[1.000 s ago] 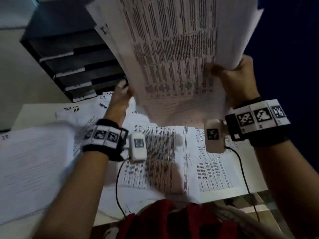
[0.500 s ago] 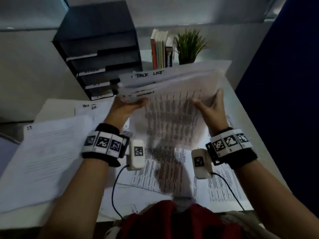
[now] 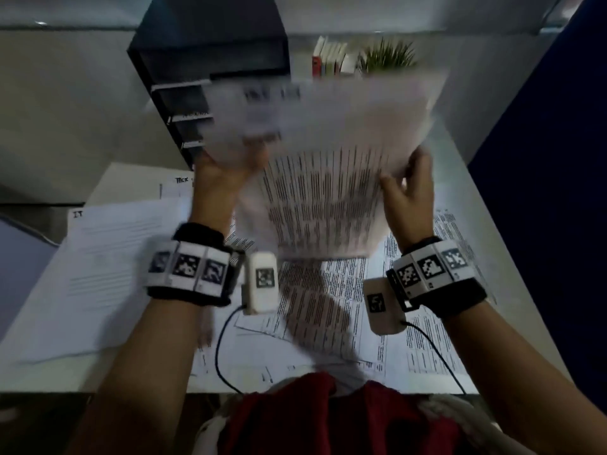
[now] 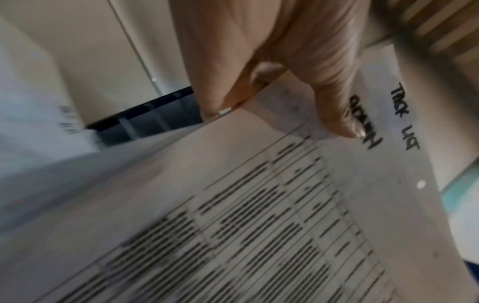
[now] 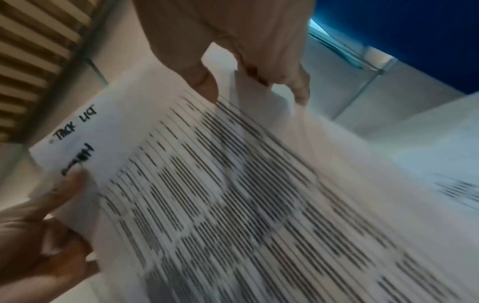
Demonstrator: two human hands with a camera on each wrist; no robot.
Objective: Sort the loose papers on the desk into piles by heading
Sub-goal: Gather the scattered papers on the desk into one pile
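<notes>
I hold a stack of papers (image 3: 328, 152) in the air above the desk, blurred by motion. My left hand (image 3: 226, 172) grips its left edge and my right hand (image 3: 407, 188) its right edge. In the left wrist view my left hand (image 4: 272, 110) has its thumb on the top sheet (image 4: 259, 215), a printed table with a handwritten "TASK LIST" heading. The right wrist view shows my right hand (image 5: 249, 82) pinching the far edge of the same stack (image 5: 233, 184). More printed sheets (image 3: 331, 310) lie on the desk beneath, and a sheet headed "IT" (image 3: 108, 257) lies at the left.
A black paper-tray organiser (image 3: 213, 60) stands at the back left of the white desk (image 3: 460, 165). Books (image 3: 328, 60) and a small plant (image 3: 387, 57) stand behind the stack. A blue partition (image 3: 542, 159) borders the right side. Another headed sheet (image 3: 177, 187) lies near the organiser.
The stack has come down from close in front of my head to a spot low over the desk. Both hands kept hold of its edges and moved down with it.
</notes>
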